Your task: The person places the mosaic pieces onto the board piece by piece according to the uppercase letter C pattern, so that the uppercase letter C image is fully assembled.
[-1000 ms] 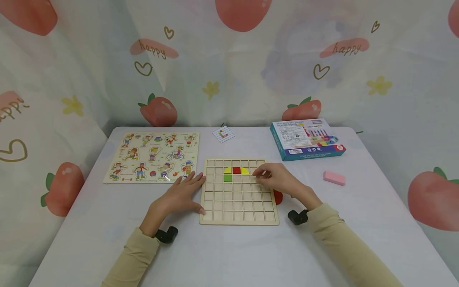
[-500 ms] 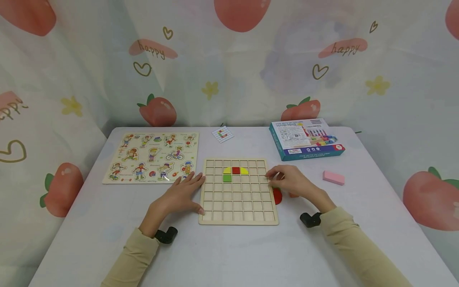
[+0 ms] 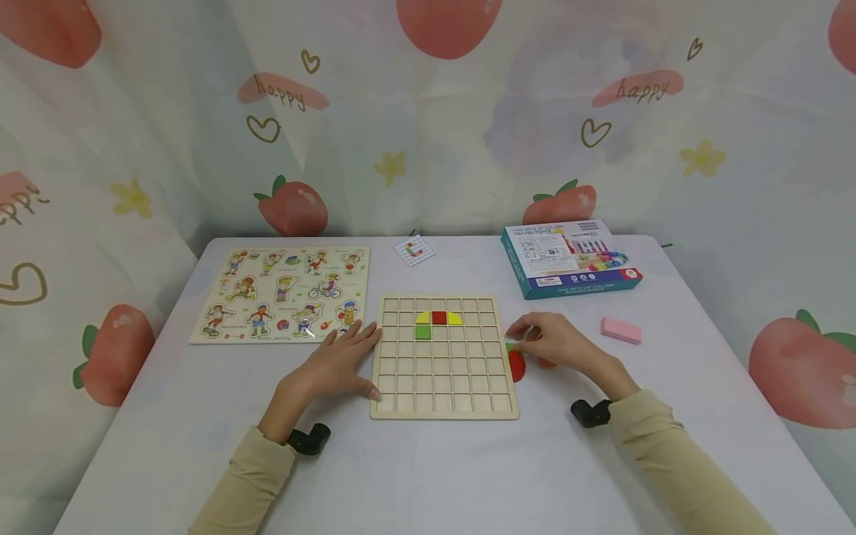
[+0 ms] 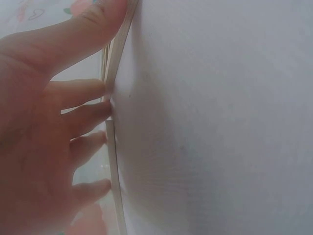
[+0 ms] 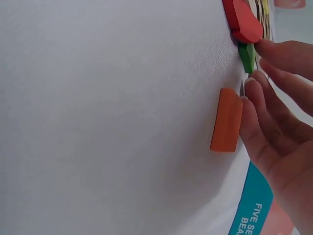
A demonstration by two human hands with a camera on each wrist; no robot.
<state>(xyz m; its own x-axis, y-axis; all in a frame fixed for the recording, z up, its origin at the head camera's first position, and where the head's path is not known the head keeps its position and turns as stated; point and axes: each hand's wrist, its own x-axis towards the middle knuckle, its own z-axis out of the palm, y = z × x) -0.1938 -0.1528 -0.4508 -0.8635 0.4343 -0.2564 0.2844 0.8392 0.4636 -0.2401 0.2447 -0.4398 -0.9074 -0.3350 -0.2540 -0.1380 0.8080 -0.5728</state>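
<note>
A wooden grid board lies flat in the head view. Set in its upper cells are a red square, yellow curved pieces on both sides of it, and a green square. My left hand spreads along the board's left side, its fingertips on the edge. Off the right edge, my right hand hovers with fingers bent and a gap between thumb and index. Its fingertips are right at a small green piece beside a rounded red piece. An orange block lies under the other fingers.
A picture puzzle board with cartoon children lies at the left. Behind the grid board is a small pattern card. A teal and white box and a pink block stand to the right.
My right hand has moved right, from over the board's upper right cells to beyond its edge, uncovering the right-hand cells. The left hand has stayed at the board's left edge.
</note>
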